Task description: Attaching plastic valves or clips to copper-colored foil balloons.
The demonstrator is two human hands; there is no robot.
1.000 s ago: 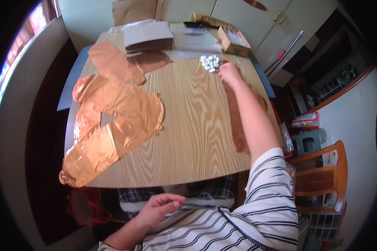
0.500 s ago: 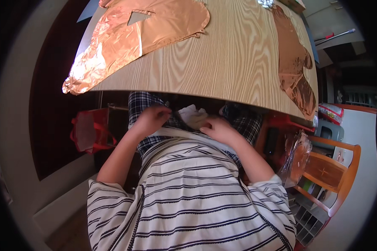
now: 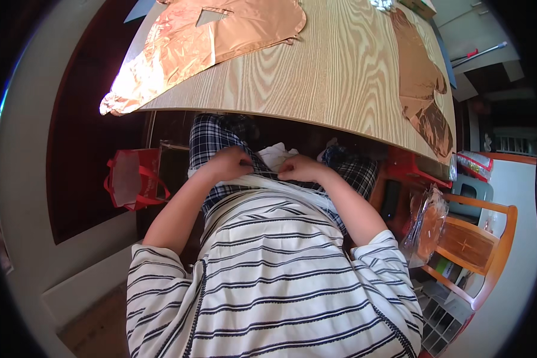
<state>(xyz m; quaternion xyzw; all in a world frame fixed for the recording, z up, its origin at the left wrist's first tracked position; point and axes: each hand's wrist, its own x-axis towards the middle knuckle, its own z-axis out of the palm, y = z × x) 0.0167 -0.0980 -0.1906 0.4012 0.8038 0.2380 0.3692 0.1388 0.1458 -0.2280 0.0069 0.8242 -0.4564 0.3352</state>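
Over my lap, just below the table edge, both hands work close together with bent fingers. My left hand (image 3: 230,163) is closed in a pinch, and my right hand (image 3: 302,169) pinches opposite it. Thin, pale strands that look like string (image 3: 262,172) run between the two. Behind them, between my knees, lies a crumpled white cloth (image 3: 275,154). On the wood-grain table (image 3: 316,77) a flat, uninflated copper-coloured foil balloon (image 3: 250,27) with a triangular hole spreads at the left. A second, narrower foil balloon (image 3: 416,65) lies along the right side.
A small white bundle (image 3: 382,5) and a box (image 3: 422,8) sit at the table's far right. Left of my legs hangs a red bag (image 3: 138,179). At my right is a wooden chair (image 3: 468,235) with a clear bag of copper foil (image 3: 426,230) beside it.
My hands have come closer together, the left one moving right and the right one slightly left. The strands between them now show. The whole view has shifted slightly.
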